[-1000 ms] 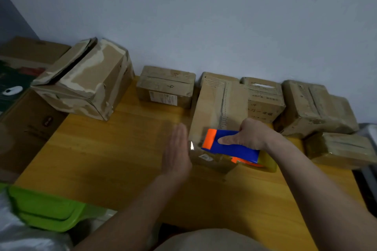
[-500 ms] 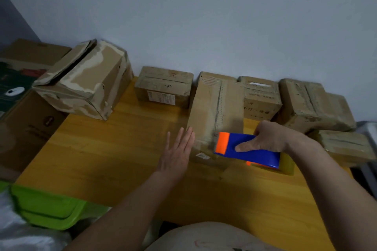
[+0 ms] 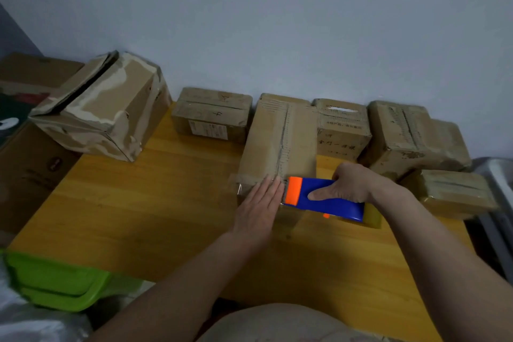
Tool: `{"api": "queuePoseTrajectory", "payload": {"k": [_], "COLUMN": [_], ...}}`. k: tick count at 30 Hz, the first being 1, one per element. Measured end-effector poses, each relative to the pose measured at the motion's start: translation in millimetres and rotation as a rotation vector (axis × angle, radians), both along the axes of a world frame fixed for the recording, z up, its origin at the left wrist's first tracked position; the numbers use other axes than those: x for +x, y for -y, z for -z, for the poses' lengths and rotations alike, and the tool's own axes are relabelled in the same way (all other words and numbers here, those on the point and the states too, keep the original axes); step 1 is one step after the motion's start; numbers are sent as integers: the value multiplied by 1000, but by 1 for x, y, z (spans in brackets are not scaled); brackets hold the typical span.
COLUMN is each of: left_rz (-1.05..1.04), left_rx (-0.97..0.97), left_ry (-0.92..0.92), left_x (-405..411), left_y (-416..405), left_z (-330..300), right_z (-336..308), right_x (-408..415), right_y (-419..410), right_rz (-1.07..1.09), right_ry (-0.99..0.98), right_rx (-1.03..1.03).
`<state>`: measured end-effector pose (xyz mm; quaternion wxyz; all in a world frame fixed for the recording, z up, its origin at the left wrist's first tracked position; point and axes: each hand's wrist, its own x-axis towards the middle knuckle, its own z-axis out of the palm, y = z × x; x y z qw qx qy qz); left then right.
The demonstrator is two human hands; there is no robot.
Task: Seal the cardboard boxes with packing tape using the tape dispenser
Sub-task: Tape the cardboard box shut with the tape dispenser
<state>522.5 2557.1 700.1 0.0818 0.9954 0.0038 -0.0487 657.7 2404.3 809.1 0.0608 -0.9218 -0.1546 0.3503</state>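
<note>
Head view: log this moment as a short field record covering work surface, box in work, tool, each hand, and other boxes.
surface: wooden table
box in work: tall cardboard box, at table centre
tool: blue and orange tape dispenser, orange end at the box's near top edge
right hand: grips the dispenser
left hand: flat, fingers straight, pressing the box's near end
other boxes: row along the wall, large worn box far left

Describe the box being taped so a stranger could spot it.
On the yellow wooden table, find the row of boxes along the wall. The long cardboard box juts toward the person, and it alone has both hands and the blue tape dispenser on it.
</note>
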Motion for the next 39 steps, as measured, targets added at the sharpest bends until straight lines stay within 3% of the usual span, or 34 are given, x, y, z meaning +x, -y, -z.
{"api": "queuePoseTrajectory", "payload": {"k": [23, 32, 39], "left_rz": [-97, -8, -39], "left_rx": [69, 114, 104], "left_ry": [-39, -47, -39], "left_x": [9, 14, 16], "left_y": [32, 41, 44], "left_z": [5, 15, 14], "right_z": [20, 20, 11], "right_x": [26, 26, 30], "right_y": [69, 89, 118], "right_rz": [41, 81, 44], "right_ry": [-114, -199, -184], "right_rx": [167, 260, 220]}}
